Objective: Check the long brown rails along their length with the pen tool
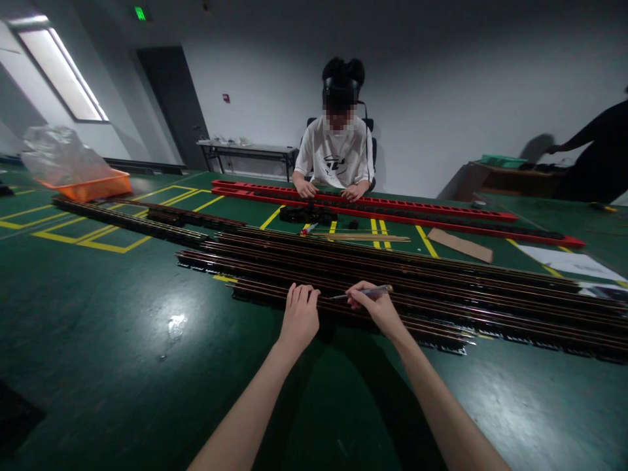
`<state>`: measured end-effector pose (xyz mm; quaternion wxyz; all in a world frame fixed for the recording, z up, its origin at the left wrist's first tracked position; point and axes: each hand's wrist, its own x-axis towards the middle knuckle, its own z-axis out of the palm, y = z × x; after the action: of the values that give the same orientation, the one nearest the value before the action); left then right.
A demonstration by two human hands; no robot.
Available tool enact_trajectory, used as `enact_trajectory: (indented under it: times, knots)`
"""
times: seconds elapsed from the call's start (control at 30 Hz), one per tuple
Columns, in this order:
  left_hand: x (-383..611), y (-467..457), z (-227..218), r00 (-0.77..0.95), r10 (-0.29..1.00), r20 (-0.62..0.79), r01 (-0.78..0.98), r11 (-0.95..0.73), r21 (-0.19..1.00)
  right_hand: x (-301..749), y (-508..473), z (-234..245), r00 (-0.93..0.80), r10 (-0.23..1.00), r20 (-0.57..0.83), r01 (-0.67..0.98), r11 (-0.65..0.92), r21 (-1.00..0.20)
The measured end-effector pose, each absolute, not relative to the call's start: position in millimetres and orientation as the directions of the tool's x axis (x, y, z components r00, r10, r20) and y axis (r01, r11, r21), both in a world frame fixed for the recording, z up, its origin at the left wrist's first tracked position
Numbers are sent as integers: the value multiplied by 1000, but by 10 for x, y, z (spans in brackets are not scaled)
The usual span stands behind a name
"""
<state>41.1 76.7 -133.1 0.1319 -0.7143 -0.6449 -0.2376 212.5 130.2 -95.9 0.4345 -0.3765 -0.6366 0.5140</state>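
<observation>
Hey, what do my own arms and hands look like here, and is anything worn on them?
The left forearm and right forearm are bare down to the picture's edge, with no sleeves in view. The left hand and right hand are ungloved. No watch, ring or wristband shows on either.

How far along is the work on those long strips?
Looks done: many long strips lie side by side on the table. In hand: the left hand rests on the front strip; the right hand holds a slim tool to it. Left: unclear which strips remain.
</observation>
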Motion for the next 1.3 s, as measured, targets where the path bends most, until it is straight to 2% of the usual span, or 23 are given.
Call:
enact_trajectory:
  times: [0.27,0.63,1.3]
  knots:
    - [388,761,-1315,38,868,494,969,-153,196,2128,1297,-926,-321,931,176,13,190,-982]
    - [398,762,-1324,33,856,516,965,-163,207,2144,1293,-914,-293,940,173,18,187,-982]
    - [403,767,-1341,43,859,511,978,-139,152,2172,1327,-930,-257,948,190,-9,194,-981]
